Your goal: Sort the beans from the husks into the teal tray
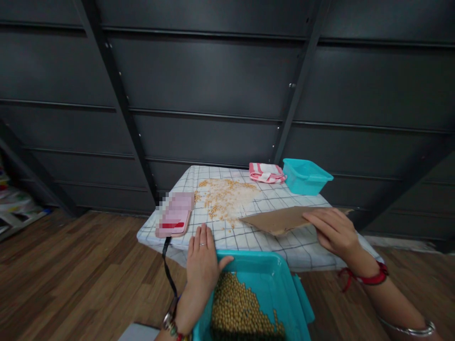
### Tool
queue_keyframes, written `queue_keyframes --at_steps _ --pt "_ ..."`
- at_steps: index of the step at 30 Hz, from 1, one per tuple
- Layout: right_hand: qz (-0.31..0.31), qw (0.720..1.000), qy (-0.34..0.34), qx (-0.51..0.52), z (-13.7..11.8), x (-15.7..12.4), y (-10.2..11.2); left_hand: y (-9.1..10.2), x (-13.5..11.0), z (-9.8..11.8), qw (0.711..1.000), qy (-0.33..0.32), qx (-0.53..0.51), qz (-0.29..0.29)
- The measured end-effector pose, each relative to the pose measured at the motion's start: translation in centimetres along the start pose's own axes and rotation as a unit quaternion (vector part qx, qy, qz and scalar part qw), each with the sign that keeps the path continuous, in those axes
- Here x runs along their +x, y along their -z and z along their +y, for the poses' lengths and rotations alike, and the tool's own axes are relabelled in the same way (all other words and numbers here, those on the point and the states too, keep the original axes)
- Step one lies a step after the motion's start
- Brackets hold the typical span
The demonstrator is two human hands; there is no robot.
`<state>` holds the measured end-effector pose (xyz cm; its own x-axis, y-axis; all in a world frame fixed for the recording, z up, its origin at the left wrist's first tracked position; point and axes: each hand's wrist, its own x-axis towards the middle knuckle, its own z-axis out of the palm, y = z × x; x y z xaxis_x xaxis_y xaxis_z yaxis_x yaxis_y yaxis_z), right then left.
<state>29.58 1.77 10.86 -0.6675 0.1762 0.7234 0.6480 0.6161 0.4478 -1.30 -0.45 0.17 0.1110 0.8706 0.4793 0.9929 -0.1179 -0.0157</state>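
Note:
My left hand (202, 260) grips the far left rim of a teal tub (263, 274) that holds a heap of yellow soybeans (241, 310); the fingers lie on the checked tablecloth (249, 237) and the thumb hooks over the rim. My right hand (334, 232) holds a flat piece of brown cardboard (280, 219) by its right end, with the sheet resting on the table. Just left of the cardboard's tip, loose soybeans (225, 196) lie scattered over the cloth.
A pink phone (175, 214) with a dark strap lies at the table's left edge. At the far right corner stand a small teal container (305, 176) and a folded pink-and-white cloth (266, 172). Behind is a dark panelled wall (227, 94); the floor (78, 270) is wooden.

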Motion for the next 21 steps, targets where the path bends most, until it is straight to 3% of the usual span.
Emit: queue_keyframes --at_steps 4,9,21 --pt "-0.016 0.999 -0.031 -0.035 0.4 0.0 -0.6 0.1 -0.1 0.1 1.000 0.000 -0.011 -0.006" --pt "-0.035 0.999 -0.022 -0.028 0.4 0.2 -1.1 0.2 -0.2 0.0 1.000 -0.004 -0.010 -0.005" --pt "-0.039 0.999 0.004 0.013 -0.9 0.2 1.4 0.0 0.5 0.6 1.000 0.015 -0.009 -0.007"
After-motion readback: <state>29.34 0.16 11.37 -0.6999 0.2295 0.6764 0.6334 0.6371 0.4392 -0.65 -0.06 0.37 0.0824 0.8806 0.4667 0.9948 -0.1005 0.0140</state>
